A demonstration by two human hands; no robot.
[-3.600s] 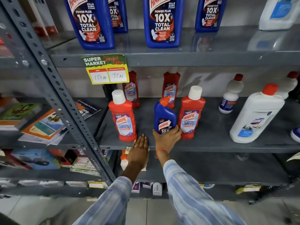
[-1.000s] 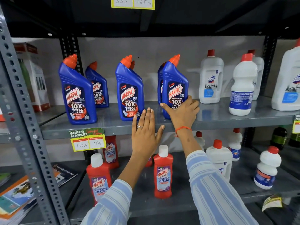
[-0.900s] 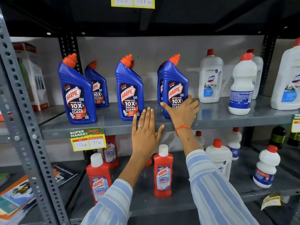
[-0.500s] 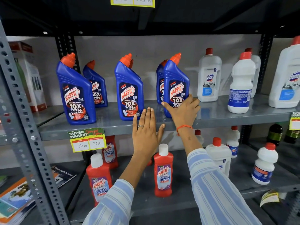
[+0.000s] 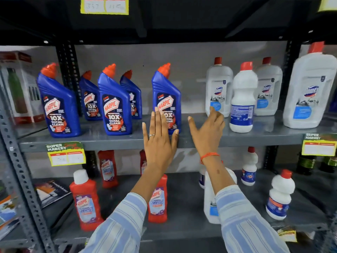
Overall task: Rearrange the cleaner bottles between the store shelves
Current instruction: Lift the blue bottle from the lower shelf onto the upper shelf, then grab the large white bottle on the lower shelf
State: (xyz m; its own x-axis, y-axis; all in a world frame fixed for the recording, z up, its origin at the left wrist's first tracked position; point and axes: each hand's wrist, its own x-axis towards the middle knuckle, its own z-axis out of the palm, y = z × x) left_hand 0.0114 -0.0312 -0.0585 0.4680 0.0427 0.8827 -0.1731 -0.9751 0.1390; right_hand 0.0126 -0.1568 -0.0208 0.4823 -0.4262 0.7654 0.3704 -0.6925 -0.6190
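since half a second ago the right hand (image 5: 207, 133) has let go of the blue cleaner bottle (image 5: 166, 99) and moved away to the right; now it is in the air over the upper shelf (image 5: 113, 144), fingers loosely spread, holding nothing, with the fingertips close to a white bottle (image 5: 218, 86). if they touch it, i cannot tell. on this wrist is an orange thread (image 5: 208, 155).

the left hand (image 5: 160, 138) is flat and open, fingers straight and near each other, a ring on one finger. it is in front of the lower part of the blue cleaner bottle and the shelf edge, and grips nothing.

the blue cleaner bottle stands upright on the upper shelf, alone between the two hands, with an orange cap. to its left stand four more blue bottles (image 5: 114, 105), two in front and two behind. to its right are white bottles with red caps.

on the lower shelf (image 5: 182, 196) stand red bathroom cleaner bottles (image 5: 84, 199) and more white bottles. a yellow price tag (image 5: 66, 156) hangs on the upper shelf edge at the left.
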